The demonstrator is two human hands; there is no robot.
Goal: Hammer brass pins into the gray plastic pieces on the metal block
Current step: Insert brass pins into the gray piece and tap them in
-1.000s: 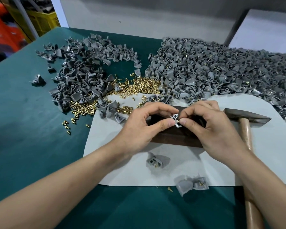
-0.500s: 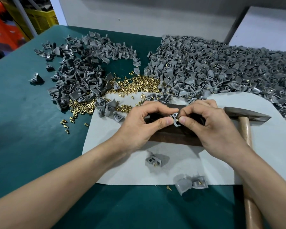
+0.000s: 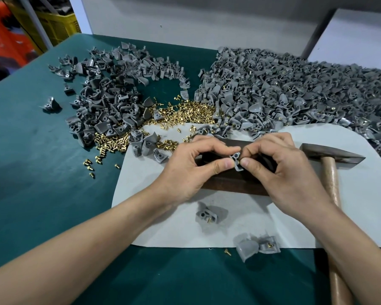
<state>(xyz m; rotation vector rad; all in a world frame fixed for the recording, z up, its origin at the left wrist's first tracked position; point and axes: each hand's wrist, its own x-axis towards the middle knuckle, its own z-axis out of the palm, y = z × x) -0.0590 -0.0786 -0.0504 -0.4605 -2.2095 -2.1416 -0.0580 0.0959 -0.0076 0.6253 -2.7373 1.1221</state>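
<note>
Gray plastic is everywhere on this bench, and from the head camera the one gray plastic piece point(image 3: 237, 161) that matters sits right between the person's two hands. The left hand point(image 3: 191, 170) pinches it from the left with thumb and forefinger, other fingers curled. The right hand point(image 3: 279, 172) pinches its right edge the same way. Whether a pin sits between those right fingertips is too small to tell. The piece is held just above the dark metal block point(image 3: 233, 183), which lies flat on a white sheet point(image 3: 163, 216) spread over the green table point(image 3: 42, 194). Both hands hide much of the block's top.

Just right of the block lies a hammer point(image 3: 331, 164), its dark head beside the right hand and its wooden handle running toward the near edge under the right forearm. Neither hand touches it.

Beyond the block, a heap of brass pins point(image 3: 185, 113) spills between two mounds: a smaller left pile point(image 3: 110, 102) of gray pieces and a far larger right pile point(image 3: 295, 95) reaching the table's right side. Some pieces in the right pile show brass.

Nearer the person, one loose piece point(image 3: 209, 214) on the sheet carries a brass pin, and a pair of pieces point(image 3: 257, 247) straddles the sheet's near edge, with a stray pin point(image 3: 227, 252) just beside them on the green. A yellow crate point(image 3: 57, 27) stands off the table's far left corner.
</note>
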